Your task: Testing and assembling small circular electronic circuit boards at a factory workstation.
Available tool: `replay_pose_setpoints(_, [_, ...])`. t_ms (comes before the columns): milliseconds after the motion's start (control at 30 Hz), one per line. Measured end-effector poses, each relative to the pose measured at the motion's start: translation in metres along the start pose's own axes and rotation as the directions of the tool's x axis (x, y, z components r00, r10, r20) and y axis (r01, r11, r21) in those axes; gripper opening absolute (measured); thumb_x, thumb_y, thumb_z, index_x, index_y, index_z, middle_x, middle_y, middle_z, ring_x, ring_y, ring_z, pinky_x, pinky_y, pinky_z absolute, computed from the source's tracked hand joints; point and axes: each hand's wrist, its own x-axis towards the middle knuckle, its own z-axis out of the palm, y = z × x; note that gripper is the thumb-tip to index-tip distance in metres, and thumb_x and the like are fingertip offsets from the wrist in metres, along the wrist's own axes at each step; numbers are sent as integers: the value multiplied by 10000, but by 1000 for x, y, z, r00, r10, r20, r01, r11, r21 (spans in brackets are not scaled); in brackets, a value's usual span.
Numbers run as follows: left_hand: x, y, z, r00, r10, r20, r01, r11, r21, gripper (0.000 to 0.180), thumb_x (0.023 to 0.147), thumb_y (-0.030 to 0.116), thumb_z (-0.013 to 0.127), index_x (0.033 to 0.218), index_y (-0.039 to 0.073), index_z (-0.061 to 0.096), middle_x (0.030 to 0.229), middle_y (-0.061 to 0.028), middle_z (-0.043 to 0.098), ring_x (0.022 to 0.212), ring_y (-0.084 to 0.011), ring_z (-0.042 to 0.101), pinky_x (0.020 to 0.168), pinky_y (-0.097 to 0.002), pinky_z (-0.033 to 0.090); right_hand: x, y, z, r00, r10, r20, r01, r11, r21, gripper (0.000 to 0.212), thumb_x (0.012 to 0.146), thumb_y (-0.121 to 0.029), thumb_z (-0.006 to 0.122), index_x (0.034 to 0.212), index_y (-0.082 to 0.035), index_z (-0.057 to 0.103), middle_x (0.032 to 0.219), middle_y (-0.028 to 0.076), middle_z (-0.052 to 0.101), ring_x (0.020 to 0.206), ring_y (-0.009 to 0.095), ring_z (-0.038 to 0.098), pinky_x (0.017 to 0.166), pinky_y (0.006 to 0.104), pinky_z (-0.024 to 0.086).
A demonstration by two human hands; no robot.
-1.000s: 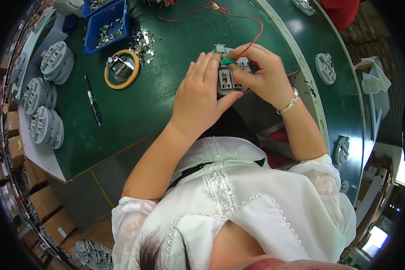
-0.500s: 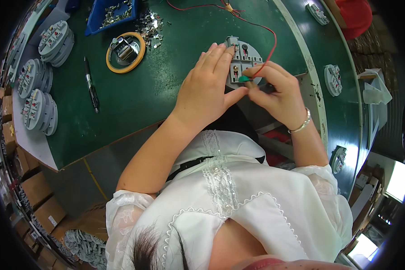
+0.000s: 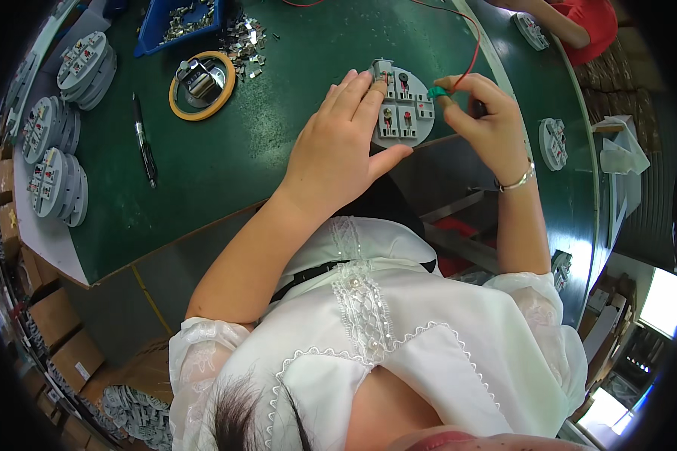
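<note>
Near the table's front edge lies a round grey socket plate with raised square compartments holding small metal parts. My left hand rests along its left side, fingers stretched out and thumb apart, steadying nothing I can see beyond the plate. Just past the plate's right rim, my right hand pinches a small green clip-like piece at the end of a red wire. That green piece is close to the rim; whether it touches is hard to tell. My right fingers partly cover it.
Stacked grey socket plates stand at the left. A pen, a yellow-rimmed round metal item, loose metal pieces and a blue bin lie nearer. Across the right-hand strip, more plates sit below a co-worker's arm.
My right hand has moved up and right with the green piece, off the plate's lower compartments. My left hand stays nearly in place. A co-worker's arm has come into view at the upper right.
</note>
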Motion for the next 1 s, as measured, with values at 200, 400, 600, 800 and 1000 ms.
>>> replay_pose_setpoints(200, [2, 1, 0, 1000, 11, -4, -11, 1000, 5, 774, 823, 369, 842, 1443, 24, 534, 1494, -222, 509, 1385, -412, 499, 1111, -470, 462, 4, 5, 6, 998, -49, 40, 49, 999, -12, 227, 829, -58, 759, 1051, -29, 726, 964, 19, 727, 643, 78, 511, 576, 245, 423])
replay_pose_setpoints(400, [3, -1, 0, 1000, -2, -3, 2, 1000, -9, 767, 825, 367, 841, 1434, 15, 535, 1488, -224, 510, 1383, -420, 498, 1120, -472, 454, 2, 1, 2, 1000, -12, 12, 12, 999, 39, 225, 829, -54, 747, 1049, -22, 719, 954, 16, 718, 647, 83, 528, 578, 245, 433])
replay_pose_setpoints(600, [4, -5, 2, 1000, 19, -12, -19, 1000, -5, 762, 822, 367, 842, 1419, 5, 537, 1484, -223, 508, 1382, -423, 495, 1128, -473, 447, -10, -3, 5, 998, -7, 64, 7, 1000, 1, 221, 826, -52, 748, 1042, -15, 714, 950, 27, 712, 666, 99, 568, 596, 249, 460])
replay_pose_setpoints(800, [2, -4, 3, 1000, 24, -8, -24, 1000, 11, 781, 818, 375, 841, 1413, -25, 529, 1466, -239, 514, 1385, -417, 489, 1145, -470, 432, -12, -1, 7, 998, -20, 58, 22, 1000, -20, 224, 819, -53, 745, 1039, -21, 715, 946, 43, 706, 666, 114, 579, 598, 249, 467])
replay_pose_setpoints(1000, [-7, -7, -1, 999, 38, -19, -37, 998, 53, 784, 818, 369, 846, 1409, -31, 523, 1473, -233, 496, 1388, -429, 476, 1139, -472, 436, -16, -5, 20, 994, -95, 50, 97, 995, -38, 222, 823, -2, 713, 1044, -13, 717, 974, -1, 703, 614, 13, 452, 541, 202, 372])
